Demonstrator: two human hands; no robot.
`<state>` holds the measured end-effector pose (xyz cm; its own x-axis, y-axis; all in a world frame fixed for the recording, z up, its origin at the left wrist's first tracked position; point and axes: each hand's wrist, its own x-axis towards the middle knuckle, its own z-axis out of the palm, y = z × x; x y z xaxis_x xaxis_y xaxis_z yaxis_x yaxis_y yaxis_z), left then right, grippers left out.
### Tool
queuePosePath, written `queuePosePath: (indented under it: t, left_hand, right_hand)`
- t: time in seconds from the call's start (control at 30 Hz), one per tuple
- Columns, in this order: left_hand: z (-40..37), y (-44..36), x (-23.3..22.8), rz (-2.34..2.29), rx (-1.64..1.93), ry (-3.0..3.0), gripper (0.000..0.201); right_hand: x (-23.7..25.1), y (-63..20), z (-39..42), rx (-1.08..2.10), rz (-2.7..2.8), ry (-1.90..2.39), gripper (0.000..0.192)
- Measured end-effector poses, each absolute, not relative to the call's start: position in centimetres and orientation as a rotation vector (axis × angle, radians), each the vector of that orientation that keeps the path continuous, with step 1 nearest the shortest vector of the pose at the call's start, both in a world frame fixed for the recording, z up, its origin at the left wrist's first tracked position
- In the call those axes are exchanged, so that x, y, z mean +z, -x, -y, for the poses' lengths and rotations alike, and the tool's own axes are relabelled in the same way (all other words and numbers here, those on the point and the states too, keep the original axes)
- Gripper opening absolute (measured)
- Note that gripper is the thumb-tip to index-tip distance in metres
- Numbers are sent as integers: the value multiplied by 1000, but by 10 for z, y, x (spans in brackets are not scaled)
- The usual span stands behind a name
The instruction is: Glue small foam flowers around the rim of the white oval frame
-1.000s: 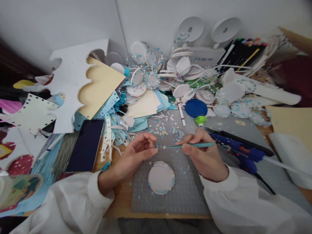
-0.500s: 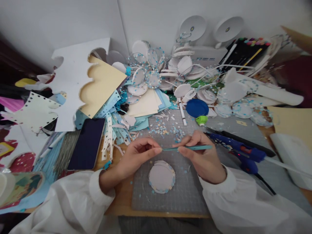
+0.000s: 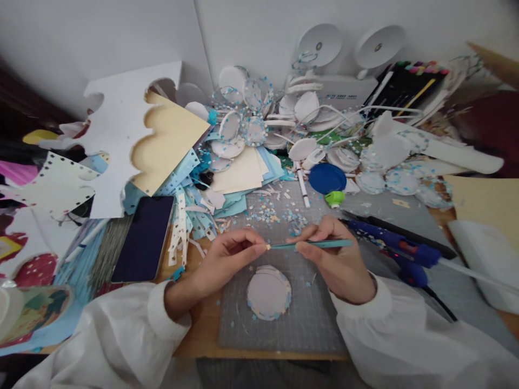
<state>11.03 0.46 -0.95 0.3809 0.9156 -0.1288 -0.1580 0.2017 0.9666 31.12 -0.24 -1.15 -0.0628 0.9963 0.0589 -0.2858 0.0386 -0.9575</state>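
Note:
My right hand (image 3: 334,256) is closed around a pair of teal tweezers (image 3: 328,244), whose thin tips point left. At those tips, my left hand (image 3: 231,256) pinches a tiny pale yellow paper star (image 3: 268,247) between thumb and forefinger. Just below both hands, a round white disc (image 3: 268,294) lies flat on the grey cutting mat (image 3: 312,329), its rim dotted with small blue and yellow stars. Loose paper stars (image 3: 271,212) are scattered on the mat beyond my fingers.
A blue glue gun (image 3: 389,243) with a red light lies at the right, beside a black pen-like tool (image 3: 417,237). Left of my hands sit a phone (image 3: 144,237) and punched paper strips (image 3: 180,232). Star-trimmed discs (image 3: 231,129) are heaped behind, near a blue lid (image 3: 327,179).
The small yellow star now shows at my left fingertips, by the tweezer tips. My hands have otherwise hardly moved.

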Motion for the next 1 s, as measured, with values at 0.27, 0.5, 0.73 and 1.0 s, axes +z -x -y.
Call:
queuePosePath:
  t: [0.27, 0.5, 0.73, 1.0]
  left_hand:
    - [-6, -110, -12, -855, 874, -1115, 14]
    - [-6, -112, -7, -881, 877, -1167, 20]
    - [-5, -112, -9, -856, 921, -1205, 14]
    - [-6, -110, -9, -851, 903, -1208, 12]
  right_hand:
    - [-11, -311, 2, 1372, 1057, 959, 28]
    - [-10, -311, 4, 1362, 1059, 931, 25]
    - [-11, -311, 5, 1328, 1099, 931, 28]
    - [-9, -309, 5, 1311, 1090, 943, 29]
